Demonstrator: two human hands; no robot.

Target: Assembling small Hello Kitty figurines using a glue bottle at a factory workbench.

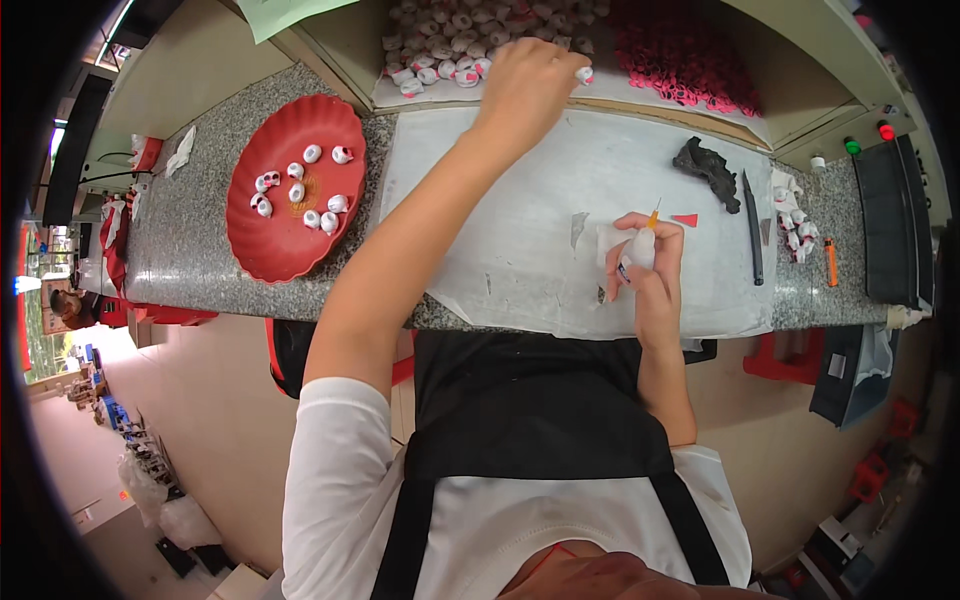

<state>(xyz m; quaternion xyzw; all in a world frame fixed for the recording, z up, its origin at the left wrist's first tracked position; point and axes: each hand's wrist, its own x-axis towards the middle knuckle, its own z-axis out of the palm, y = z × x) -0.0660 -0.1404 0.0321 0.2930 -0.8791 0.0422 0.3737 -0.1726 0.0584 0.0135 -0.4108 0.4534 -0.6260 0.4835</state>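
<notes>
My left hand (530, 85) reaches to the shelf at the far side, its fingers closed. At its fingertips shows a small white round piece (585, 75) with a dark marking. Beside that hand lies a heap of similar white pieces with pink bits (425, 72). My right hand (655, 275) is wrapped round a small white squeeze bottle (640, 250) with an orange needle tip, pointing up and away. Something white, like a tissue, shows beside the bottle. Under both arms spreads a white work sheet (540, 210).
A red scalloped dish (250, 215) with several white pieces stands on the left. A heap of pink pieces (685, 60) fills the shelf's right part. On the right lie a crumpled black cloth (707, 172), a dark pen-like tool (752, 230) and an orange-handled tool (831, 262).
</notes>
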